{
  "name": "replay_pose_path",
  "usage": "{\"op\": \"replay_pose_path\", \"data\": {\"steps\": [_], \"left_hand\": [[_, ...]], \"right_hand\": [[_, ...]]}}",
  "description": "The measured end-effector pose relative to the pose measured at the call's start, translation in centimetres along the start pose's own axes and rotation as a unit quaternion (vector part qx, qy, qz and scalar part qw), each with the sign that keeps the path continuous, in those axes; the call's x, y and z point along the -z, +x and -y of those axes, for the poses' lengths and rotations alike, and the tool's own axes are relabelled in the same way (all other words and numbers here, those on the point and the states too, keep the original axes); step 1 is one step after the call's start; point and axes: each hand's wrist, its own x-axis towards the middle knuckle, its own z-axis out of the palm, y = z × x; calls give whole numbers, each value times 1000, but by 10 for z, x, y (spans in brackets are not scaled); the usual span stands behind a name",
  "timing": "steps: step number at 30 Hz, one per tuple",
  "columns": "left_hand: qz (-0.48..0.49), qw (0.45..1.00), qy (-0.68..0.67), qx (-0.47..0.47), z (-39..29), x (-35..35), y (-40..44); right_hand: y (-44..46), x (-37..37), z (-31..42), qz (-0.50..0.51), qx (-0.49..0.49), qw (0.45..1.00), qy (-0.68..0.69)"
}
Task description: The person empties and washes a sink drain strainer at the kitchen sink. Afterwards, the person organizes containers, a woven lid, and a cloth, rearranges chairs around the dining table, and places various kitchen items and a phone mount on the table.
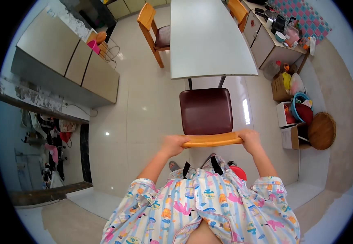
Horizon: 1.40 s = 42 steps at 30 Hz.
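Note:
Both of my hands grip the wooden backrest of a chair (213, 140), one at each end. My left hand (174, 145) wraps round the left end of the top rail. At the right end, my right hand (249, 140) is closed on the same rail. The chair's dark red padded seat (206, 110) lies just beyond the rail, facing a white table (211, 44). Part of the seat's far edge is close to the table's near edge. The chair's legs are mostly hidden under it.
Another wooden chair (155, 34) stands at the table's left side, a third (238, 13) at its right. Boxes, a blue basin (296, 106) and a round woven tray (322, 131) line the right wall. A red round object (238, 173) is beside my legs. Cabinets (68, 53) stand left.

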Motion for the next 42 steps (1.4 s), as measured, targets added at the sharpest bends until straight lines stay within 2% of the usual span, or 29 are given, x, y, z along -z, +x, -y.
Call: {"op": "replay_pose_path", "data": {"steps": [4,10,14,16,20,26,29,32,38,41,42], "left_hand": [[53,998,4,25,-28,-17,38],[129,986,-26,101,-30,-25,55],[191,977,-20,94,-29,-16,64],[234,964,-38,121,-30,-10,70],[308,944,-41,110,-37,4,81],[254,966,-9,37,-25,-15,65],[265,962,-6,58,-42,-4,68],[235,971,-31,29,-42,-11,59],[228,973,-11,33,-44,-13,35],[276,959,-20,64,-41,-5,44],[303,951,-18,59,-44,-1,46]], "right_hand": [[-13,27,-28,-78,-15,996,33],[-16,22,-49,-78,-36,992,87],[-11,22,-46,-49,-65,996,42],[-7,20,-39,-30,-95,995,-3],[-1,22,-31,-52,-112,992,-27],[-7,4,-43,15,-117,993,-28],[-8,8,-46,3,-90,996,-15],[-12,10,-44,8,-90,996,-3],[-26,3,-34,24,-85,996,-23],[-24,8,-25,4,-103,995,-16],[-23,10,-23,30,-116,993,-15]]}}
